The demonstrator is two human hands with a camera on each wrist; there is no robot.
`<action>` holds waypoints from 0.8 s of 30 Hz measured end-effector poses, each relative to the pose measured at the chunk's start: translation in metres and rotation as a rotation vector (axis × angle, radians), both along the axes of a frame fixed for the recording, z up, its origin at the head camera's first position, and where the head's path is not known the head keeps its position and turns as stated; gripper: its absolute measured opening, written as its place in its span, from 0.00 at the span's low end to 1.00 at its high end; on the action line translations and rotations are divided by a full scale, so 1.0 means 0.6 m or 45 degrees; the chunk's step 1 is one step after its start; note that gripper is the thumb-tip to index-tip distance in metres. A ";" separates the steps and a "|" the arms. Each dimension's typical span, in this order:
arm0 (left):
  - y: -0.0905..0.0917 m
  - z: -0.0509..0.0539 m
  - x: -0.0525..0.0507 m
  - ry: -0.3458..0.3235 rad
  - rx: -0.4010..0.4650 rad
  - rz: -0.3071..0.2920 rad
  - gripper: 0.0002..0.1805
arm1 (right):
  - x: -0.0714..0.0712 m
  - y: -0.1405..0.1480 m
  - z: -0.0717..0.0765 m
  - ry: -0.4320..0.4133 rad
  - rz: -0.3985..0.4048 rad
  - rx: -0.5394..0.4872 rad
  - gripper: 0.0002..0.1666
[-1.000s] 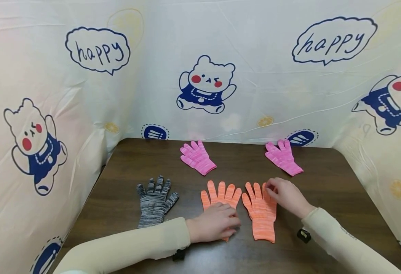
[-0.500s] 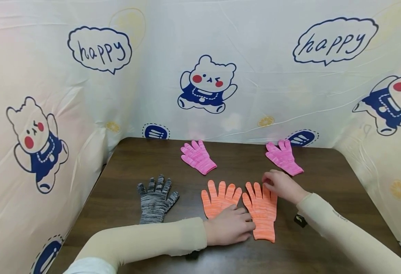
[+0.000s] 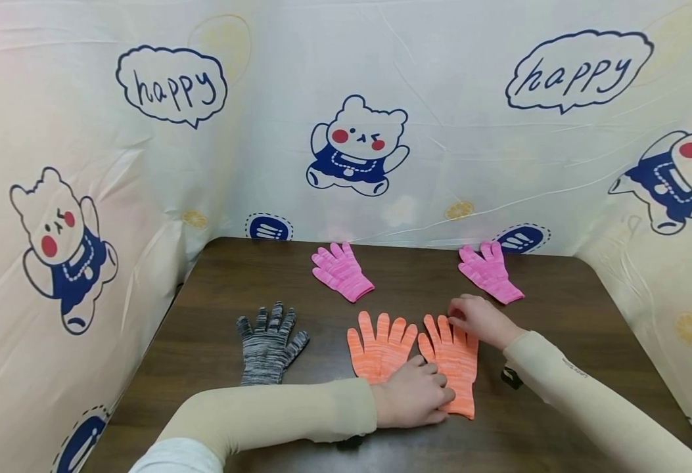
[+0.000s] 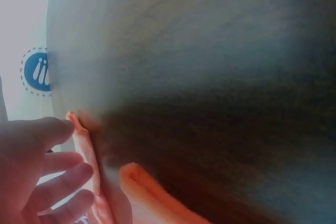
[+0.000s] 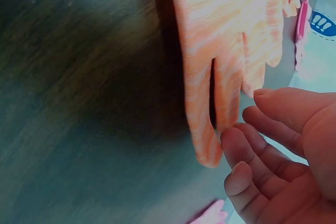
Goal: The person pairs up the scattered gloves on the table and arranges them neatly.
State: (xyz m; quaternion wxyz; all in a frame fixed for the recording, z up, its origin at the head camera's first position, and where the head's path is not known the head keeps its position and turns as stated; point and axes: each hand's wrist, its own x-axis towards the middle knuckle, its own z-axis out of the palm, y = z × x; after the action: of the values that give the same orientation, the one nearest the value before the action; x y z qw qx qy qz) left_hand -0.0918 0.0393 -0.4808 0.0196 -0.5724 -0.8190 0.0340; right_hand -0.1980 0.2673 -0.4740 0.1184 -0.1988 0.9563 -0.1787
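Two orange knit gloves lie side by side, fingers pointing away. My left hand (image 3: pixel 416 395) is over the cuff of the left orange glove (image 3: pixel 381 345) and reaches across to the lower part of the right orange glove (image 3: pixel 457 374). In the left wrist view, its fingers (image 4: pixel 62 184) are spread and loosely bent by an orange edge (image 4: pixel 92 166); contact is hard to tell. My right hand (image 3: pixel 484 320) is at the fingertips of the right orange glove. The right wrist view shows its loosely bent fingers (image 5: pixel 236 145) at a glove finger (image 5: pixel 228 95), thumb apart.
A grey-black knit glove (image 3: pixel 265 351) lies to the left, partly behind my left sleeve (image 3: pixel 286 414). Two pink gloves (image 3: pixel 344 272) (image 3: pixel 490 272) lie near the back edge of the brown table (image 3: pixel 233 276). A printed cloth (image 3: pixel 452 131) surrounds the table.
My left hand has slid right, from the left orange glove toward the right one's cuff. My right hand has shifted slightly left and away from me along the right glove's fingertips. The gloves look unmoved.
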 end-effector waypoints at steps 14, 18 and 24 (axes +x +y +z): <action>0.003 -0.009 0.001 -0.044 -0.007 0.002 0.08 | -0.004 -0.002 -0.011 -0.049 -0.009 -0.012 0.03; 0.003 -0.009 0.001 -0.064 -0.005 -0.005 0.07 | -0.005 -0.003 -0.014 -0.052 -0.009 -0.020 0.03; 0.004 -0.006 0.002 -0.068 0.003 -0.017 0.07 | -0.005 -0.004 -0.014 -0.074 -0.014 -0.022 0.05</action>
State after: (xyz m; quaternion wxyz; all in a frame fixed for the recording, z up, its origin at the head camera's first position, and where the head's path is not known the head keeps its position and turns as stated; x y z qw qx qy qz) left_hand -0.0907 0.0416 -0.4842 -0.0013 -0.5785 -0.8155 0.0175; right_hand -0.2011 0.2650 -0.4825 0.1433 -0.1893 0.9520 -0.1932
